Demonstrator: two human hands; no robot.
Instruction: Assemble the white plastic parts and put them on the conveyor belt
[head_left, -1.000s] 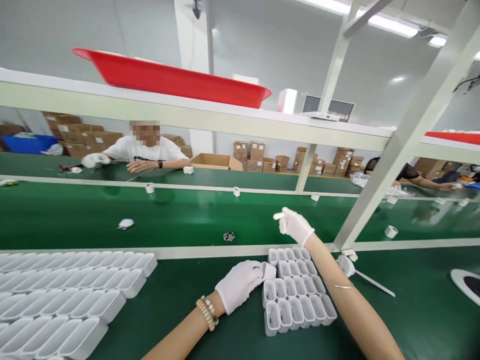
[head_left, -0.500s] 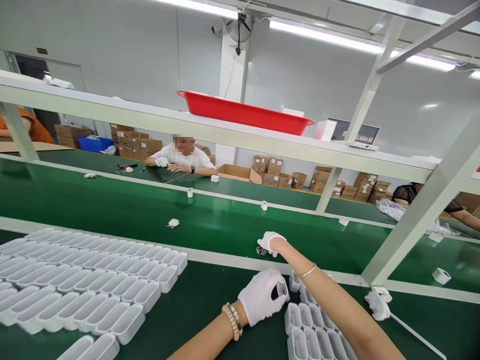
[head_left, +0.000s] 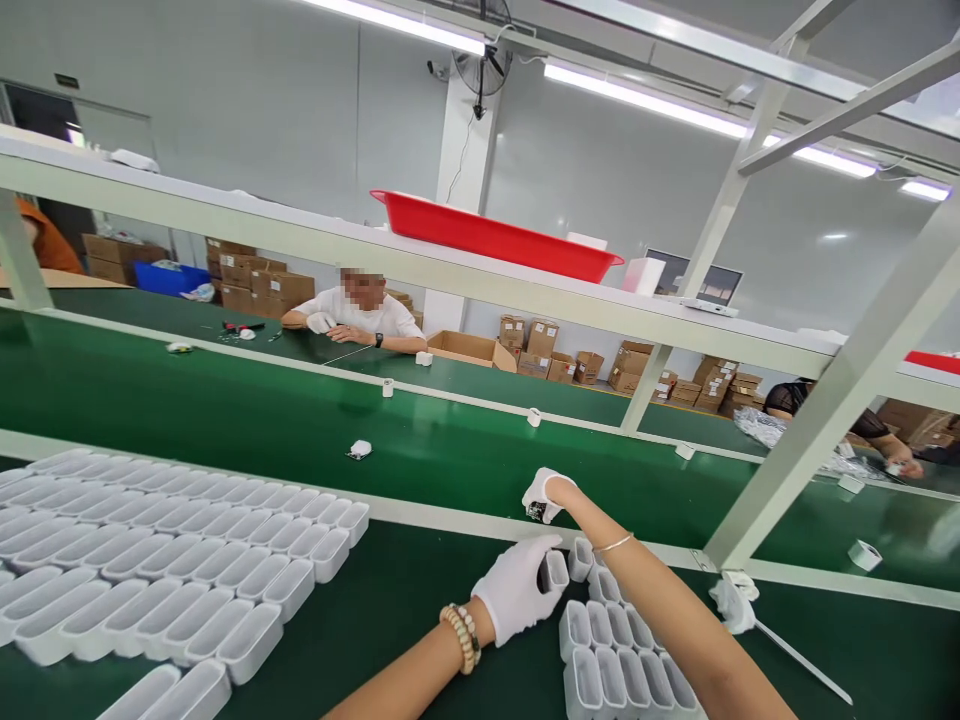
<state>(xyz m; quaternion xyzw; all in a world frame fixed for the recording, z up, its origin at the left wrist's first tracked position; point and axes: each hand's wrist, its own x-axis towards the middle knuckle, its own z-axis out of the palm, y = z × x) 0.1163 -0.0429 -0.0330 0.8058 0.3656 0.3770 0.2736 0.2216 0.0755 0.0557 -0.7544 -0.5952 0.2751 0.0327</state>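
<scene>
My left hand (head_left: 519, 590), in a white glove, has its fingers closed around a white oval plastic casing (head_left: 555, 571) with its opening facing up. Also gloved, my right hand (head_left: 546, 494) is over the near edge of the green conveyor belt (head_left: 247, 415) and pinches a small black-and-white part (head_left: 536, 511), too small to make out in detail. Just beyond the left fingertips stands another upright white casing (head_left: 580, 559). Below my right forearm are rows of white casings (head_left: 600, 625), partly hidden by that arm.
Many white casings (head_left: 255, 575) stand in rows on the left of the bench. Small white parts (head_left: 360, 450) ride the belt. A slanted metal post (head_left: 795, 450) rises at right, near a white-headed stick (head_left: 739, 605). A red tray (head_left: 495, 238) sits on the overhead shelf. Across the belt a person works.
My right hand has drawn slightly nearer and turned, with the black-and-white part raised from the belt. My left hand still holds its casing. Parts on the belt have drifted right; the view shifted slightly.
</scene>
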